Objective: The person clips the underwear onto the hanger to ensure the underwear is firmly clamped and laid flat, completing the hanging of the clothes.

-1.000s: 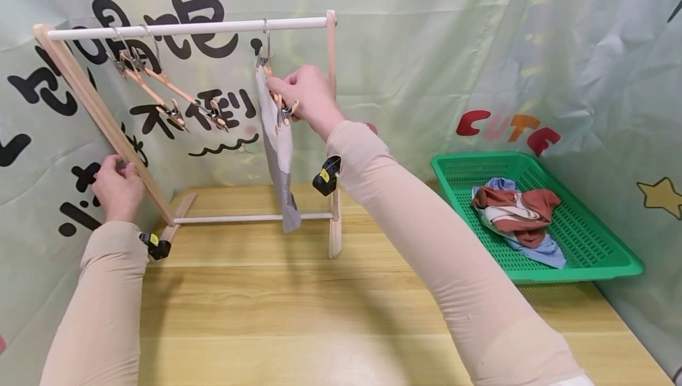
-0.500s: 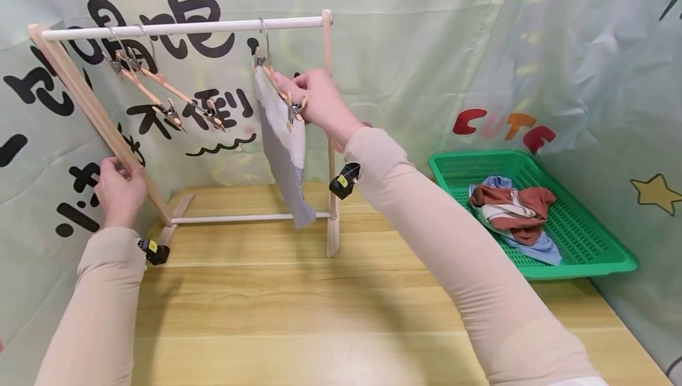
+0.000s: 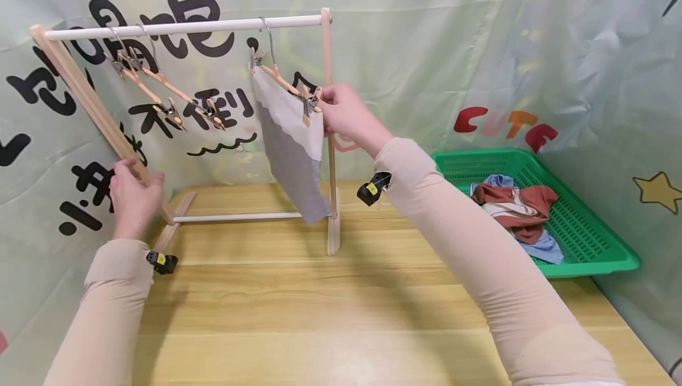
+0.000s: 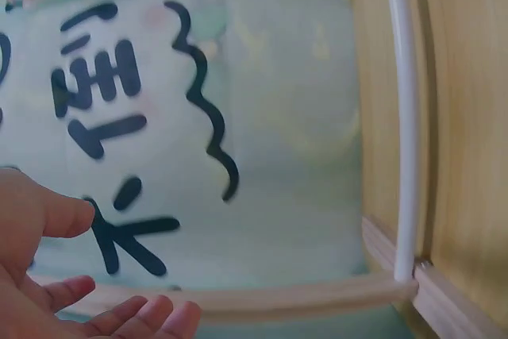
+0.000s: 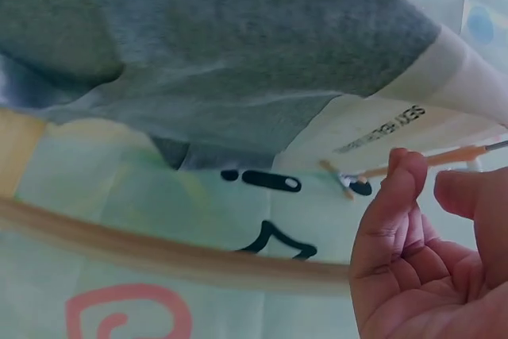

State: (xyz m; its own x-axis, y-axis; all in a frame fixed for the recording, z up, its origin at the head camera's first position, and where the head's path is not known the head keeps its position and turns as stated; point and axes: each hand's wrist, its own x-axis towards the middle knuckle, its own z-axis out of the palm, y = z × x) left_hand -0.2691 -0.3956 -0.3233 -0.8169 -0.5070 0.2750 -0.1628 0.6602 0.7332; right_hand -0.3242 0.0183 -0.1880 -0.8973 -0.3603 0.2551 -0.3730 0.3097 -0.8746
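Grey-and-white cloth (image 3: 290,146) hangs by its clipped upper edge from a hanger (image 3: 282,81), towards the right end of a wooden rack (image 3: 327,48). Its white band, in the right wrist view, carries a line of small dark capitals (image 5: 389,129); the first word looks like "SEXY", the rest is too blurred to read.

Nearest are the beige left sleeve (image 3: 109,303) and right sleeve (image 3: 479,256), above a wood-grain tabletop (image 3: 256,327). The right sleeve crosses before a green basket (image 3: 591,269), hiding part of its left side; inside lie a rust-red garment (image 3: 540,199) and a light-blue one (image 3: 546,250).

Left hand (image 3: 134,199) covers part of the rack's left post, thumb and loosely bent fingers apart; whether it touches the wood I cannot tell. Right hand (image 3: 351,116) is at the hanger's near clip, thumb and fingertips apart in its wrist view; contact is unclear.

Two more hangers (image 3: 144,87) hang at the rack's left.

Farthest, a pale green backdrop (image 3: 415,78) bears "CUTE" (image 3: 469,119) in coloured letters, a yellow star (image 3: 658,190) and big black Chinese characters, 不倒 the clearest; rack and hangers partly block others.
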